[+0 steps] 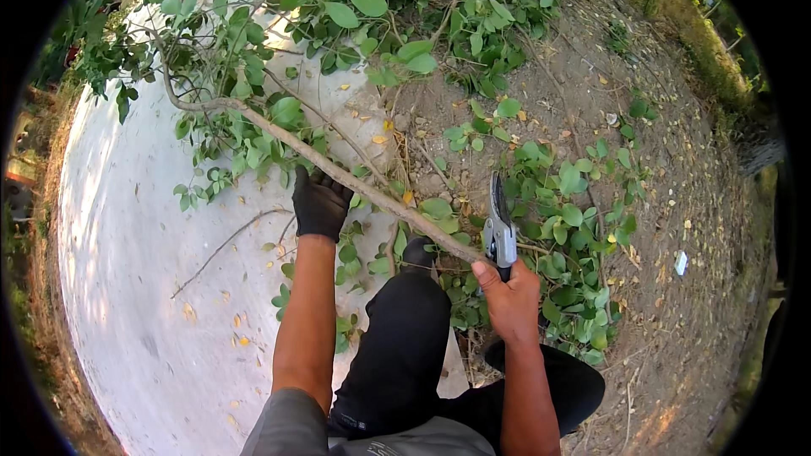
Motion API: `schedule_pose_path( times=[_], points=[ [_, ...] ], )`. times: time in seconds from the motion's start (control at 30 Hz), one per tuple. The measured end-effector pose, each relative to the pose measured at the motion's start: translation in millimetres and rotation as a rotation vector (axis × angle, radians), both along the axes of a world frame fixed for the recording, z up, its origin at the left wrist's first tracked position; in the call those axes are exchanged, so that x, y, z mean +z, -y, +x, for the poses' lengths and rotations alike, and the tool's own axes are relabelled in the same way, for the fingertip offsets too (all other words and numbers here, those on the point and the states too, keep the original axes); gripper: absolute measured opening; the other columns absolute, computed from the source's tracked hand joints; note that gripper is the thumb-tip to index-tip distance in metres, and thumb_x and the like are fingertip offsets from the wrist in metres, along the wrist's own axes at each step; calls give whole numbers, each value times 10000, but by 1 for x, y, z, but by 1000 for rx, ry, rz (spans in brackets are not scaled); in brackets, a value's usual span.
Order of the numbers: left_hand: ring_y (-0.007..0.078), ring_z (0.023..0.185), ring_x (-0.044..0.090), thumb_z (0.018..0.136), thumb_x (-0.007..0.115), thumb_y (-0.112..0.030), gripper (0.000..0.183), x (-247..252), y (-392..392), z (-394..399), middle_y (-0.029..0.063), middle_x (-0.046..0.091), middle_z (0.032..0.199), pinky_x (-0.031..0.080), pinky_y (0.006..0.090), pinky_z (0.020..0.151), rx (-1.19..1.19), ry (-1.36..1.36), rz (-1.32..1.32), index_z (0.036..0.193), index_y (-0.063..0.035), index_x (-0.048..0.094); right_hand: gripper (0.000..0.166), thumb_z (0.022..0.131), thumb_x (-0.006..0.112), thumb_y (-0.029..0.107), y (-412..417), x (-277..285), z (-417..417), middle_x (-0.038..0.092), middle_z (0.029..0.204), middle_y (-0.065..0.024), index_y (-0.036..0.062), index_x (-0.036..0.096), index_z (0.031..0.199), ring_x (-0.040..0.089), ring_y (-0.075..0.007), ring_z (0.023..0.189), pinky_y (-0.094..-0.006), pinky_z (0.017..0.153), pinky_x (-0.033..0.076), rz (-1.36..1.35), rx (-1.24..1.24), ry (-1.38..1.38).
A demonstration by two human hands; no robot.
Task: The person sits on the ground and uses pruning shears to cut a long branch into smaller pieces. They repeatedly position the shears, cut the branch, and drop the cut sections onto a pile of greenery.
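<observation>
A long, bare-stemmed branch (pixel 374 193) slants across in front of me, from leafy twigs at upper left down to its end by my right hand. My left hand (pixel 320 206), in a black glove, is at the middle of this branch, fingers curling partly beneath it. My bare right hand (pixel 513 304) grips the handles of pruning shears (pixel 502 240), whose blades point away from me. The thumb of that hand presses against the branch's lower end. Part of the shears' handles is hidden in the palm.
Cut leafy branches (pixel 462 19) lie heaped ahead, and more leafy stems (pixel 570 215) lie right of the shears. Pale concrete paving (pixel 158 253) spans the left, dry soil (pixel 671 202) the right. A thin twig (pixel 228 250) lies on the paving. My bent knee (pixel 412 304) is below the branch.
</observation>
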State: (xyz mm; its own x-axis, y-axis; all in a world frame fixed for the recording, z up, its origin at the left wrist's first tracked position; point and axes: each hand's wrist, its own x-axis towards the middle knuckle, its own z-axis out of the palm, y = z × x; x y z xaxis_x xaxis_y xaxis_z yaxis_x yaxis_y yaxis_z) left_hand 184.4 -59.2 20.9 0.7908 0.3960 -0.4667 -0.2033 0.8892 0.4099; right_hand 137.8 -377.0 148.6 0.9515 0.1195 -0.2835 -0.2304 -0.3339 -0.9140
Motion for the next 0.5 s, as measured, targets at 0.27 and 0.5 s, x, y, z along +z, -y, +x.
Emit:
schedule_pose_path(
  times=[0.27,0.5],
  points=[
    [201,664,495,910,572,-242,163,-259,57,-16,57,494,714,459,343,631,-736,-24,286,840,-96,547,546,845,735,321,-14,-8,8,654,1006,-177,-23,557,1231,648,-300,875,-372,808,495,-103,151,-33],
    [283,675,640,864,601,-222,218,-277,69,26,153,644,723,509,403,629,-952,-756,1474,894,-15,664,581,845,729,346,-5,-29,14,648,1055,-215,-40,542,1236,646,-364,970,-404,844,499,-161,173,-47]
  ],
)
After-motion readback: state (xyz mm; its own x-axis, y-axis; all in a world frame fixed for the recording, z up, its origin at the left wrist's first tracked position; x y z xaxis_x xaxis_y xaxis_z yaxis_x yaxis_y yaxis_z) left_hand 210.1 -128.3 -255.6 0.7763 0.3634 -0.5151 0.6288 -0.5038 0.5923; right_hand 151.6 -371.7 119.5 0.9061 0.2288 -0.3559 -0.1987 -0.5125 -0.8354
